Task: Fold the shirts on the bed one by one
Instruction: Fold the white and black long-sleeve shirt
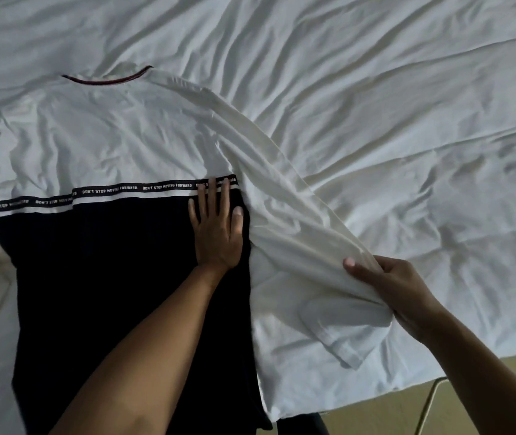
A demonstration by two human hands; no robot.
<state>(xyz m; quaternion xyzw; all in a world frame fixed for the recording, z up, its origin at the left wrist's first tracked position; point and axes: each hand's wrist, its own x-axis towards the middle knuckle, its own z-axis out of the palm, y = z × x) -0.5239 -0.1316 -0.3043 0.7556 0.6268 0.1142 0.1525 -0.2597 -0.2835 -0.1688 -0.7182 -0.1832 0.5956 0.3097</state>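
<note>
Left hand [217, 229]: flat, fingers straight, pressing the dark lower part of the shirt [109, 136].
Right hand [388, 290]: pinching the white sleeve [297, 215], pulled taut.
Shirt: spread on the bed [407, 89].

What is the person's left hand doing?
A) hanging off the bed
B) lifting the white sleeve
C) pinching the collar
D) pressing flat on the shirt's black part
D: the left hand lies flat, fingers straight, on the black part of the shirt, while the right hand grips the white sleeve.
</note>
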